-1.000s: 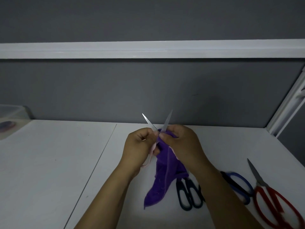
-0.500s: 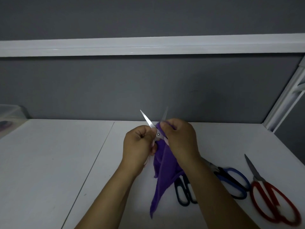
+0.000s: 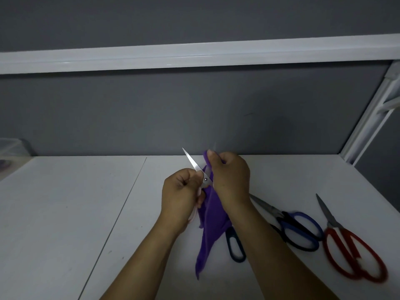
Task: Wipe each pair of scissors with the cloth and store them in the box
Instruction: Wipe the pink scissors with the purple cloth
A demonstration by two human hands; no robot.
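My left hand (image 3: 181,198) grips the pale handles of a small pair of scissors (image 3: 194,165), held open above the table. One bare blade points up and to the left. My right hand (image 3: 229,176) pinches a purple cloth (image 3: 210,226) around the other blade, near its tip. The cloth hangs down between my forearms. On the table to the right lie black-handled scissors (image 3: 236,245), partly under my right arm, blue-handled scissors (image 3: 298,228) and red-handled scissors (image 3: 355,254). A clear plastic box (image 3: 8,150) stands at the far left edge.
The white table (image 3: 65,213) has a seam running from its back edge toward me at the left of my arms. A grey wall with a white rail (image 3: 194,55) rises behind. A white frame post (image 3: 372,118) stands at the back right corner.
My right hand has slid the cloth up along the right blade, from near the pivot to its tip, so that blade is now covered. The left blade stays bare.
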